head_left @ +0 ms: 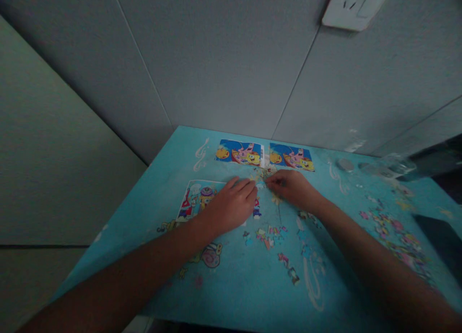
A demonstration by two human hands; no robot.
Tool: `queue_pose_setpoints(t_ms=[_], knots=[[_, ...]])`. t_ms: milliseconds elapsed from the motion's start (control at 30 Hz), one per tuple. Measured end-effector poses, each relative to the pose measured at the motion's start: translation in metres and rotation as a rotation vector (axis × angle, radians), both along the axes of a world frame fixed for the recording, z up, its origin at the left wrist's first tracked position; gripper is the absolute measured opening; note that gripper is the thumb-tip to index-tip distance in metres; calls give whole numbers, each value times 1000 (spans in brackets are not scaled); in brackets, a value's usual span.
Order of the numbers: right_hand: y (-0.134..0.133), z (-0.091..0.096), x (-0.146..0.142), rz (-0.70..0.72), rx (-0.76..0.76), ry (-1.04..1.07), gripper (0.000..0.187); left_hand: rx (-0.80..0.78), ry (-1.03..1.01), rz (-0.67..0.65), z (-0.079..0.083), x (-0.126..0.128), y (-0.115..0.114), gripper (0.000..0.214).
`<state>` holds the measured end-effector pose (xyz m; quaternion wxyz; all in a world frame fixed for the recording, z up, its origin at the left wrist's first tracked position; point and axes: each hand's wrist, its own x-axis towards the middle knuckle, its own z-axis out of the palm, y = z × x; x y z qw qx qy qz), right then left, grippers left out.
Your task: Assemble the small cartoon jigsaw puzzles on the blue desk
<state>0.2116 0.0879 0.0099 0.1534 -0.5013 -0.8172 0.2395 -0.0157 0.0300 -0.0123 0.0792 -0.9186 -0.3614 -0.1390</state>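
Note:
My left hand (236, 204) lies with its fingers stretched out over the right part of a cartoon picture sheet (186, 205), hiding much of it. Just right of its fingertips is a small pale blue puzzle piece (260, 184). My right hand (288, 185) is pinched, thumb and finger together beside that piece; what sits between them is too small to make out. Part of the picture with red and blue (256, 210) shows past my left hand. Several loose puzzle pieces (271, 236) lie nearer to me, and a short row of joined ones (288, 269) lies below them.
Two matching blue cartoon cards (240, 152) (291, 156) lie at the back by the wall. A large spread of loose pieces (400, 241) is at the right, beside a dark flat object (438, 244). A round lid (345, 165) and a clear container (391, 167) stand behind it.

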Motion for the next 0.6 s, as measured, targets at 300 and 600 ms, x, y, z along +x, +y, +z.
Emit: queue_pose_setpoints(t_ms=[300, 600], knots=[[-3, -8, 9, -61, 18, 72, 26, 8, -7, -6, -2, -1, 0, 31], [-6, -1, -2, -63, 36, 29, 16, -6, -19, -10, 0, -1, 0, 32]])
